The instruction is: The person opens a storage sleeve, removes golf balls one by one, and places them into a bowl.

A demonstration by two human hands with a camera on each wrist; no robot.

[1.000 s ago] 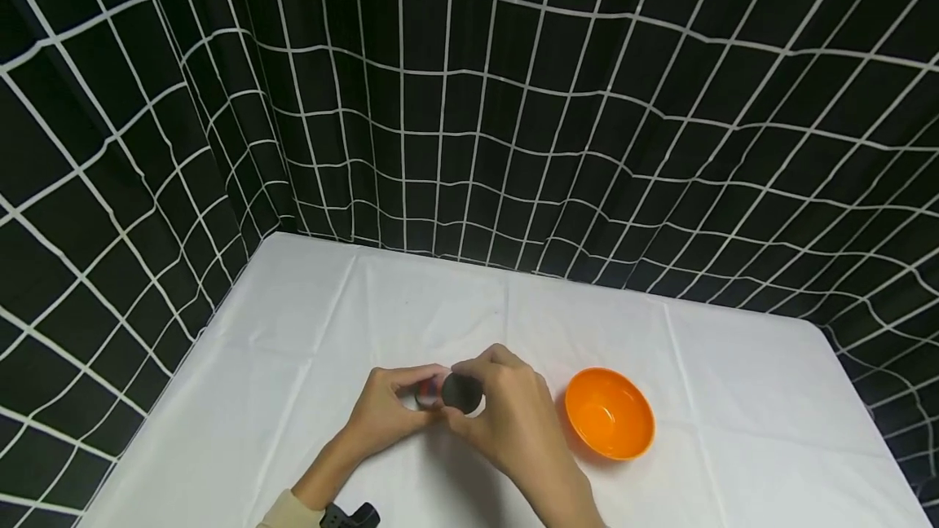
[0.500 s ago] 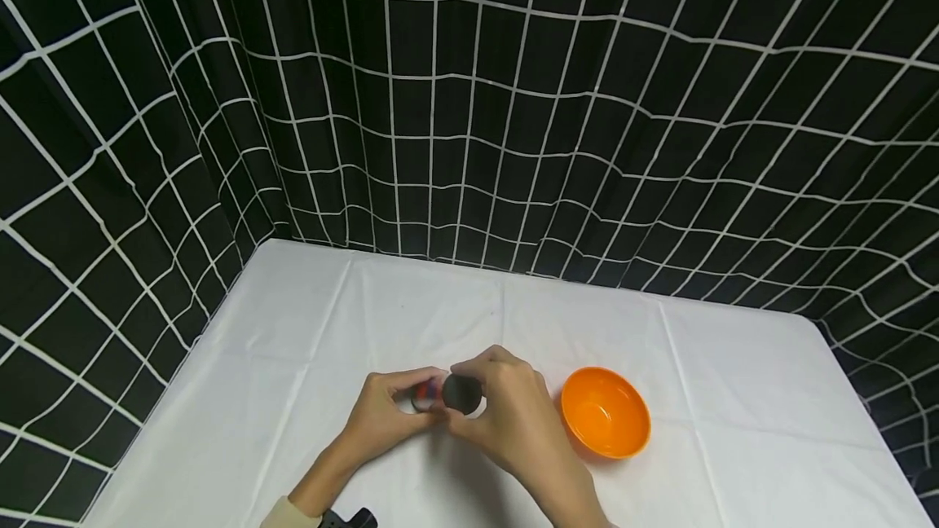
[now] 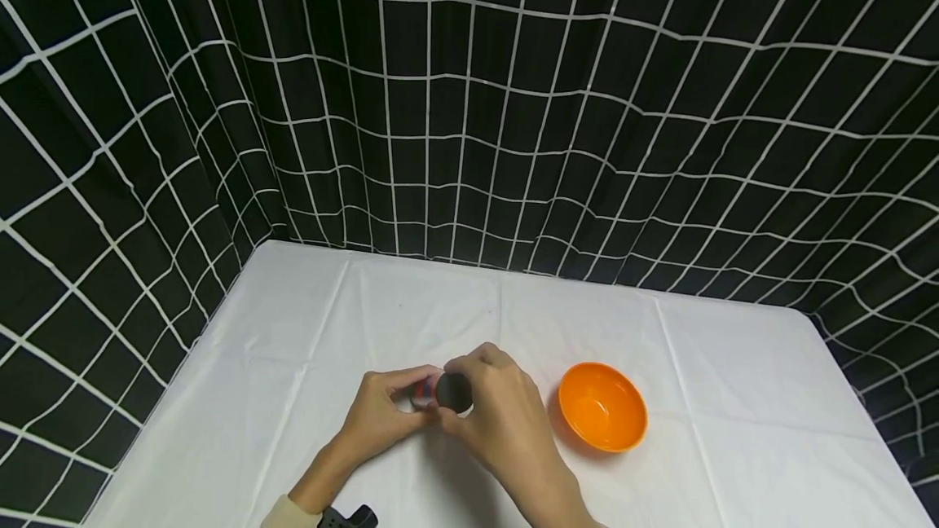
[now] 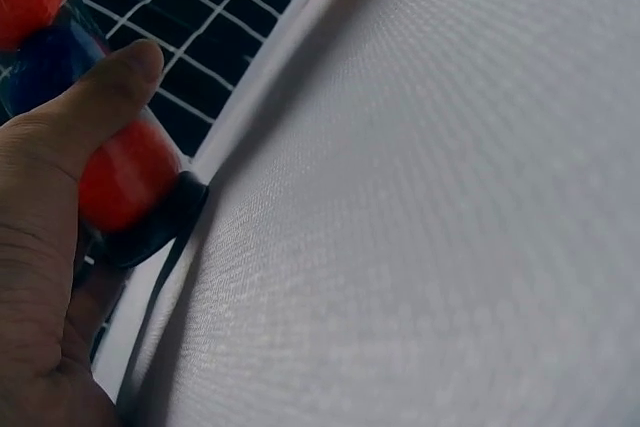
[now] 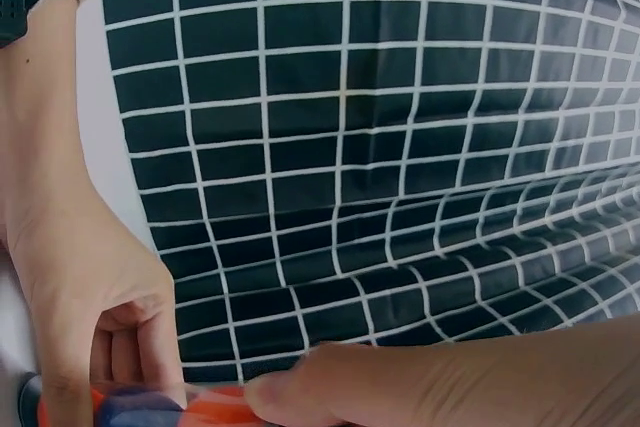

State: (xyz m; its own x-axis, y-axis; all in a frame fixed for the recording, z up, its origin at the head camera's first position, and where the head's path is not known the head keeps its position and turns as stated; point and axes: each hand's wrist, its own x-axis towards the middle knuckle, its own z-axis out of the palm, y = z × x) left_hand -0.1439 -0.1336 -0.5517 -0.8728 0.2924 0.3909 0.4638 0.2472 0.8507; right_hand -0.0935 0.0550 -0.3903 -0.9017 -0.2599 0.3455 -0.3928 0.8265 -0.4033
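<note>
A clear tube-shaped canister holds red and blue balls and has a black base that meets the white cloth in the left wrist view. My left hand grips its side between thumb and fingers. The round dark lid faces up in the head view, pinched at its edge by the thumb and fingers of my right hand. In the right wrist view, my right thumb lies against the upper end, near a red ball. The lid is out of sight there.
An orange bowl stands to the right of my right hand on the white tablecloth. A black curtain with a white grid rises behind the table and along its sides. My left wrist wears a dark watch.
The head view has shifted slightly. Both hands keep their hold on the canister and its lid, with the right hand and lid a little further left in the picture.
</note>
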